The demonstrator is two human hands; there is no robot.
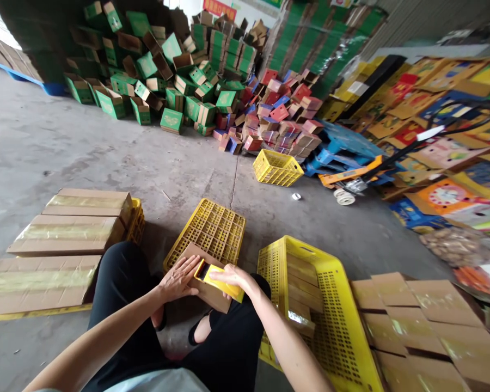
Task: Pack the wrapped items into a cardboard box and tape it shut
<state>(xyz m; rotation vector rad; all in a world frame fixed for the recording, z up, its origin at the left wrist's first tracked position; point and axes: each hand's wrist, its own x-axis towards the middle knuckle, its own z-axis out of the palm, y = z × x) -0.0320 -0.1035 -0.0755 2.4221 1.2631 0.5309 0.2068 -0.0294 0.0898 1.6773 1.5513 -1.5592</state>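
Note:
Between my knees a brown cardboard box (213,299) rests tilted against an upturned yellow plastic crate (224,228). My left hand (180,276) lies flat on the box's left part, its fingers stretched out. From the right, my right hand (233,276) grips a yellow boxy object (218,282) with a dark opening at its left end. This object sits against the box's upper face, and its exact kind is not clear. My fingertips under it are partly hidden.
Taped cardboard boxes (69,231) lie at my left. On my right are a yellow crate (338,305) holding boxes and more taped cartons (424,321). Farther off stand another yellow crate (277,167), a pallet jack (355,177), blue pallets (343,144) and heaped green cartons (171,120).

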